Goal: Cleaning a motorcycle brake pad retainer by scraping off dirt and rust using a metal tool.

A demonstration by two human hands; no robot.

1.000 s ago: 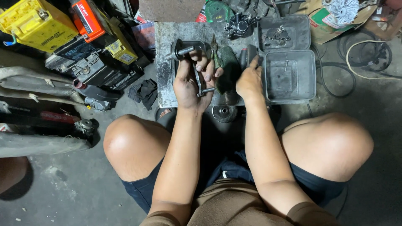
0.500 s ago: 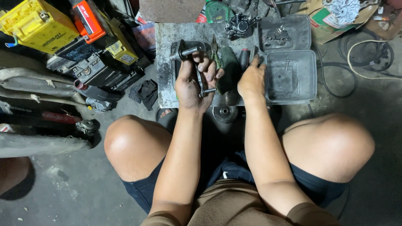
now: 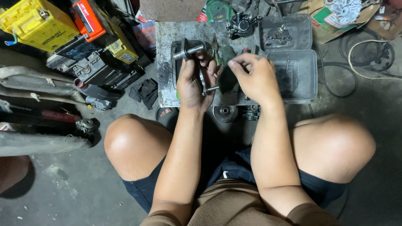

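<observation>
- At the top centre of the frame, the left hand (image 3: 191, 83) is gripping a dark metal part with two steel shafts (image 3: 190, 51), its fingers wrapped around the body, holding it over the grey work slab (image 3: 165, 62).
- Just right of it, the right hand (image 3: 253, 77) is hovering with fingertips pressed together, pinching something too small to make out.
- The work in hand is looking like fitting or picking at the part; the next move is calling for a steady left grip while the right fingertips are meeting the lower shaft end.
- Green-handled pliers (image 3: 215, 47) are lying on the slab above the hands.
- A grey metal tray (image 3: 307, 75) is sitting at the right, and a yellow battery (image 3: 35, 23) at the upper left.
</observation>
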